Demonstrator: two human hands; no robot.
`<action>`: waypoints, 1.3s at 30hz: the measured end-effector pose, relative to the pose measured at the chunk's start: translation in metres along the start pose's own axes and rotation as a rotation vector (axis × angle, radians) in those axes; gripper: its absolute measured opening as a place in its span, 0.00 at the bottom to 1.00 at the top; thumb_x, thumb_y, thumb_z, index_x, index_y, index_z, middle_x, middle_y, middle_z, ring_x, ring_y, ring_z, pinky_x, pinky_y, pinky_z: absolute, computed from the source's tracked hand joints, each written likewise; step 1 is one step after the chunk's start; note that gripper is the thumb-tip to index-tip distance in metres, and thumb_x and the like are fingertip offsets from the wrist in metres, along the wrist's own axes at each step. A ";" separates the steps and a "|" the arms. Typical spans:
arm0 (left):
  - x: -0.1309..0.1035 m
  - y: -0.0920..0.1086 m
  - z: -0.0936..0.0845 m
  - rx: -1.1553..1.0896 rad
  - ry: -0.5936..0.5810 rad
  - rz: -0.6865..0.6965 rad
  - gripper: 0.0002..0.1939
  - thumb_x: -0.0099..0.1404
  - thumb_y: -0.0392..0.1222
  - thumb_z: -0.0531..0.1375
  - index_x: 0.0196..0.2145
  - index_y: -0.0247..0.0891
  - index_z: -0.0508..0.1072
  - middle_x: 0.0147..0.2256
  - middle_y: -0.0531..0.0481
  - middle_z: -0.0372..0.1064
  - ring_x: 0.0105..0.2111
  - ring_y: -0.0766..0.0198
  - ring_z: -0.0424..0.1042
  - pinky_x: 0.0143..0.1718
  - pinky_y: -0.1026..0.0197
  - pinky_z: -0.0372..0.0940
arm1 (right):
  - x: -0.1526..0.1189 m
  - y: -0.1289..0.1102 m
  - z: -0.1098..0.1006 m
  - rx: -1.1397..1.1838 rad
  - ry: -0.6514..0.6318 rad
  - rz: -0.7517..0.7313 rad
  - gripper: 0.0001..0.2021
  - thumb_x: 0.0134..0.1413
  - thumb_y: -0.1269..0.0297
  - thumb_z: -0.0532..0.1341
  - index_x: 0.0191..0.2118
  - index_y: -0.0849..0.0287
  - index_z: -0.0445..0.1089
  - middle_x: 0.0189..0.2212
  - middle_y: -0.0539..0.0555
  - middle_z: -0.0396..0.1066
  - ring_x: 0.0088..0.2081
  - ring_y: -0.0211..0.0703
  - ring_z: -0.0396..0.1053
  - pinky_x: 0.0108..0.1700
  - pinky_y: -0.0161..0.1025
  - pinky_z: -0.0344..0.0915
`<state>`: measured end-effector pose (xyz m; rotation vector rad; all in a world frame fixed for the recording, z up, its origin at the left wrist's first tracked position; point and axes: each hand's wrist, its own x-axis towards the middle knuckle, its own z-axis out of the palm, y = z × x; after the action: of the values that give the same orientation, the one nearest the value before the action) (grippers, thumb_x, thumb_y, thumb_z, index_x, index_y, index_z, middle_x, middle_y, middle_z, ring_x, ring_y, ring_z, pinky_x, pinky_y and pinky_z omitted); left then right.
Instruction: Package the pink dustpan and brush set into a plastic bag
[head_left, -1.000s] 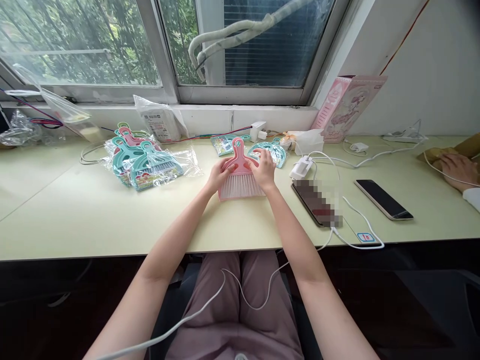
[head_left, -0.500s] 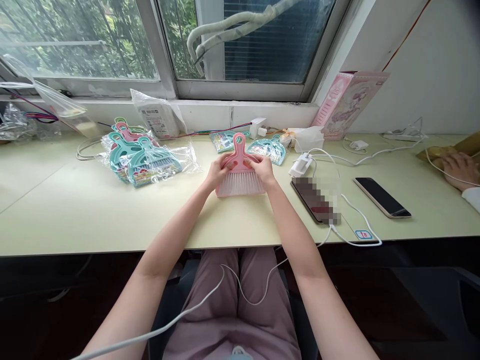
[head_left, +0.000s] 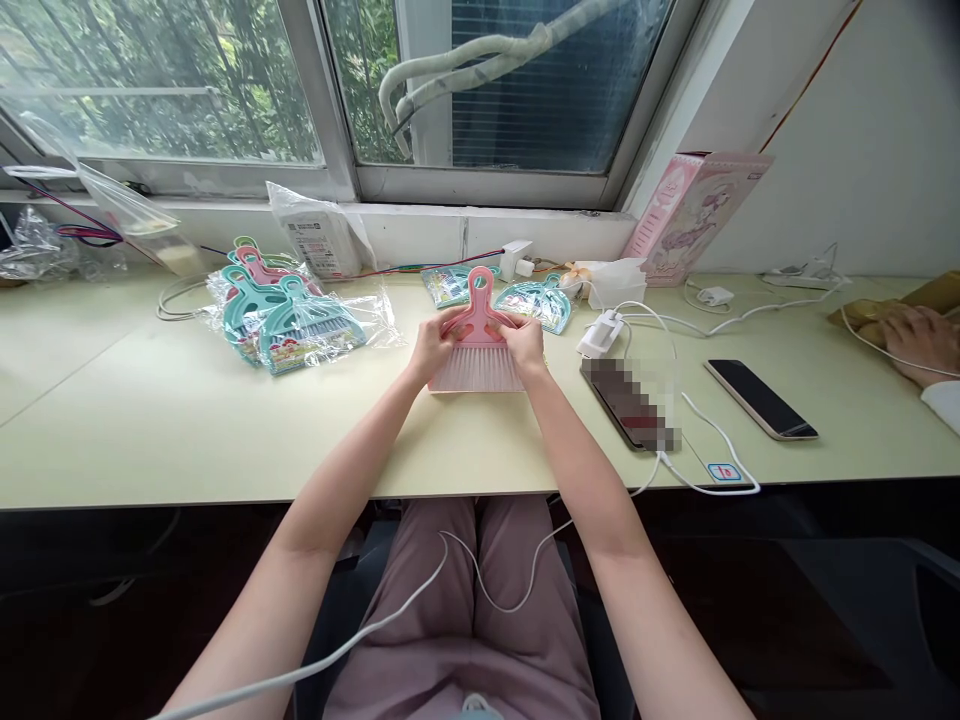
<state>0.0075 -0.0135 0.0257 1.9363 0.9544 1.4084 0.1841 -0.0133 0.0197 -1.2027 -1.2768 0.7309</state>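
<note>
Between both hands, left and right, each grip grasping, the pink brush has its shoulders hidden.

Head-worn view, looking forward and down, near desk

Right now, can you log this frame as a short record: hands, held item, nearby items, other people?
left hand: left hand grips the left side of the pink brush
right hand: right hand grips its right side
held item: pink brush, bristles toward the person, handle loop away
nearby left: bagged brush sets, teal and pink
nearby right: two phones, white cables
surface: pale desk under a window
other people: a co-worker's hand at the far right edge
</note>
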 end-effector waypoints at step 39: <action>0.007 -0.046 -0.041 -0.249 0.242 -0.360 0.25 0.48 0.45 0.70 0.45 0.38 0.74 0.45 0.42 0.75 0.49 0.47 0.72 0.53 0.44 0.66 | 0.011 0.020 -0.032 -0.887 -0.195 0.224 0.27 0.46 0.69 0.69 0.54 0.53 0.68 0.51 0.58 0.69 0.56 0.51 0.65 0.51 0.44 0.65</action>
<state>-0.0407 0.0210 0.0061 1.3566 1.1127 1.4838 0.2213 -0.0056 0.0083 -2.0474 -1.7225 0.4354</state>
